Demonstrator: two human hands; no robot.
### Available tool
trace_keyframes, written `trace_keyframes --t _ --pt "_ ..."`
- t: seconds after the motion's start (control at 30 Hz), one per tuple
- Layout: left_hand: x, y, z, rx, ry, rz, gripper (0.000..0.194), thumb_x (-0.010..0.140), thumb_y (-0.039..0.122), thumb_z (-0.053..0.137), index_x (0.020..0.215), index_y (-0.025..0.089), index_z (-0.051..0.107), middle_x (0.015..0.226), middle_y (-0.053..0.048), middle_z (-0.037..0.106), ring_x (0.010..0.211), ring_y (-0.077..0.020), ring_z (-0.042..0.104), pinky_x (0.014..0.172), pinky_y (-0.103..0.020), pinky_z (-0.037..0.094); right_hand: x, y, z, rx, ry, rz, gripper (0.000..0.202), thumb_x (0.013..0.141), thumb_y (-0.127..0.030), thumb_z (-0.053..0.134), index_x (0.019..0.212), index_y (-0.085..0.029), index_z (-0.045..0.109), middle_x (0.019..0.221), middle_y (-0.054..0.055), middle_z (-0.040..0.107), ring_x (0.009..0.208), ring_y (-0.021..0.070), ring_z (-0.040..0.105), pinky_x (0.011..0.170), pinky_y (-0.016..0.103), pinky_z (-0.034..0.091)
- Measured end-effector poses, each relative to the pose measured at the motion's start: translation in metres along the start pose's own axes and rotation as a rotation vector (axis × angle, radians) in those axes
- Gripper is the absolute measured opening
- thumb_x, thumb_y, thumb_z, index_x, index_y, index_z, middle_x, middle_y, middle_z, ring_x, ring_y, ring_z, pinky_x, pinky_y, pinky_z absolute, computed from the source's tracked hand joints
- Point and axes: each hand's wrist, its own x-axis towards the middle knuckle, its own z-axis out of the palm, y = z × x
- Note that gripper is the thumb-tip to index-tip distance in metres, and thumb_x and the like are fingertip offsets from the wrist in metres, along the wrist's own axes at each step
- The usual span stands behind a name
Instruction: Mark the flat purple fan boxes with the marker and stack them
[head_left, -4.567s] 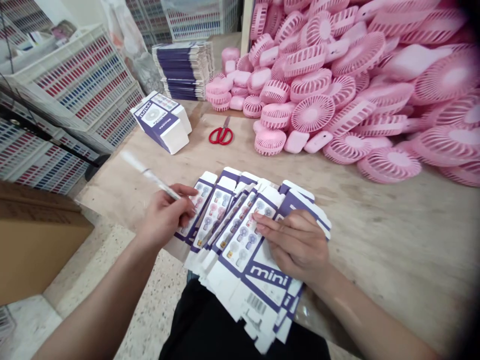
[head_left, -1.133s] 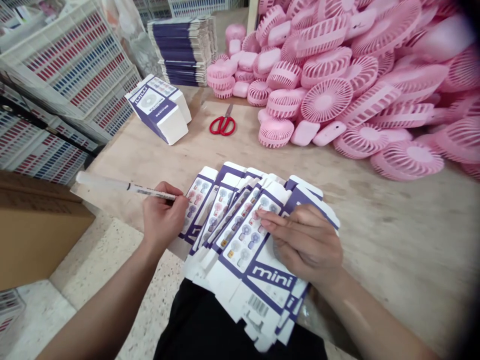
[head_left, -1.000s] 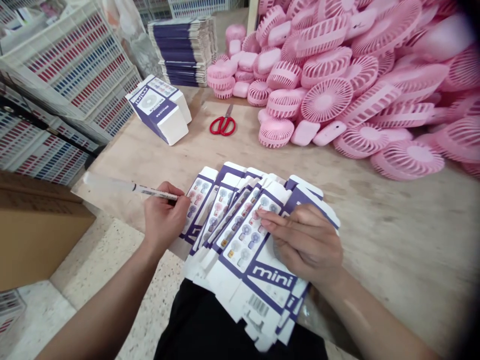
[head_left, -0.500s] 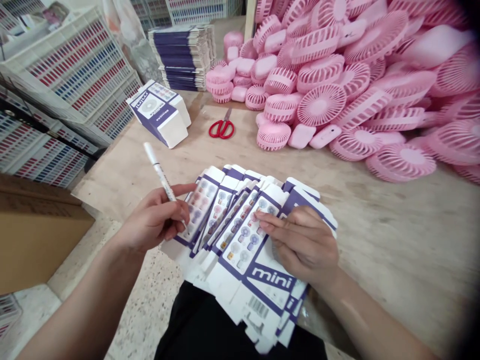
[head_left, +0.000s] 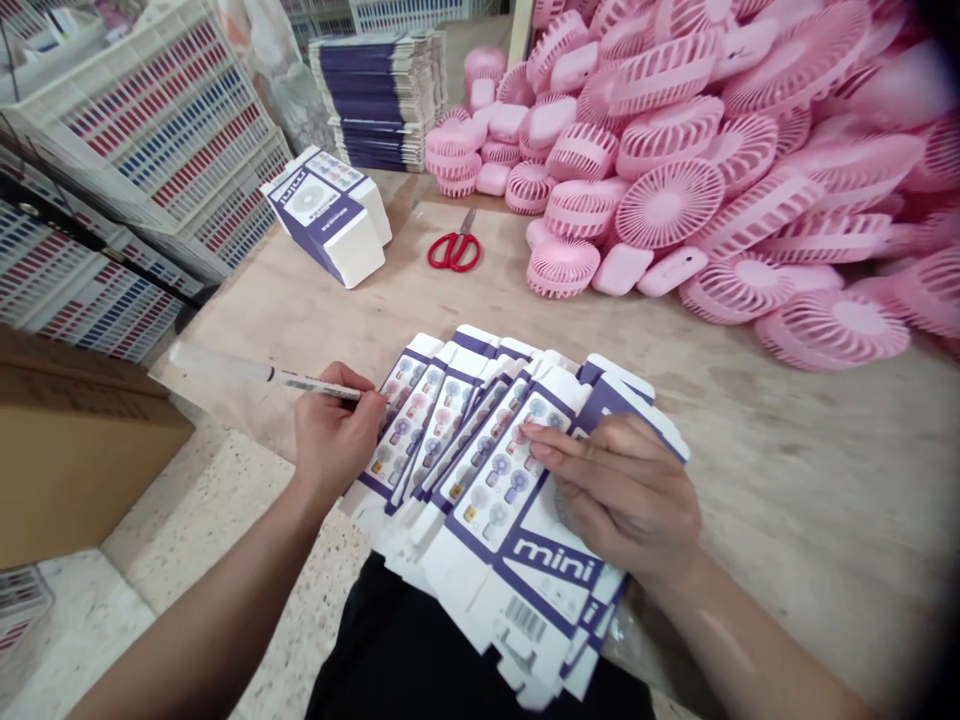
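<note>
A slim white pen (head_left: 311,385) is pinched in my left hand (head_left: 334,425), its rear end pointing left and blurred. The pen's tip is at the left edge of a fanned stack of flattened cardboard boxes (head_left: 491,485), white and purple with printed fans and the word "mini". My right hand (head_left: 626,485) lies over the right part of this stack, fingers bent and pressed together, holding the boxes; its thumb is mostly hidden. The stack overlaps the near table edge, above my lap.
Red-handled scissors (head_left: 454,252) lie beyond the stack, beside a folded-up box (head_left: 330,215). Behind stands a pile of flat boxes (head_left: 375,100). Pink handheld fans (head_left: 667,200) heap up at the back right. White crates (head_left: 157,130) and a brown carton (head_left: 75,440) stand left.
My left hand has turned, tipping the pen from steep to nearly level, and its tip has moved up along the left boxes. My right hand keeps its place on the stack. The view has shifted slightly.
</note>
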Motion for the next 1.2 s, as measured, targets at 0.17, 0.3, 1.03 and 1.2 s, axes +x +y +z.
trace_keyframes --t 0.17,0.3,1.03,1.2 --pt "-0.001 0.000 0.000 0.043 0.019 0.025 0.005 0.065 0.017 0.056 0.061 0.017 0.051 0.045 0.005 0.049 0.043 -0.0088 0.045 0.039 -0.018 0.033 -0.001 0.000 0.001 0.006 0.012 -0.004 0.026 0.072 0.000 0.052 0.088 -0.016 0.064 0.091 0.010 0.071 0.053 0.0108 0.053 0.049 0.031 0.041" --pt "0.009 0.007 -0.010 -0.203 -0.112 -0.223 0.012 0.065 0.015 0.052 0.076 0.016 0.055 0.045 0.004 0.052 0.037 -0.0086 0.045 0.035 -0.017 0.032 -0.001 0.000 0.002 0.014 0.024 -0.013 0.025 0.072 0.001 0.053 0.088 -0.015 0.064 0.090 0.010 0.071 0.054 0.0114 0.053 0.049 0.031 0.040" --pt "0.004 0.012 -0.004 -0.233 -0.076 -0.158 0.004 0.063 0.013 0.054 0.062 0.016 0.052 0.041 0.005 0.050 0.035 -0.0066 0.042 0.034 -0.016 0.029 -0.001 0.000 -0.003 -0.036 0.029 -0.012 0.022 0.073 0.000 0.051 0.084 -0.015 0.062 0.086 0.007 0.072 0.051 0.0108 0.049 0.047 0.030 0.039" --pt "0.004 -0.002 0.001 -0.019 0.009 -0.049 0.004 0.064 0.015 0.053 0.062 0.018 0.052 0.045 0.005 0.050 0.038 -0.0082 0.045 0.036 -0.017 0.033 0.000 -0.001 -0.004 -0.039 0.017 0.001 0.023 0.074 0.001 0.051 0.082 -0.016 0.063 0.086 0.007 0.072 0.050 0.0100 0.045 0.046 0.030 0.038"
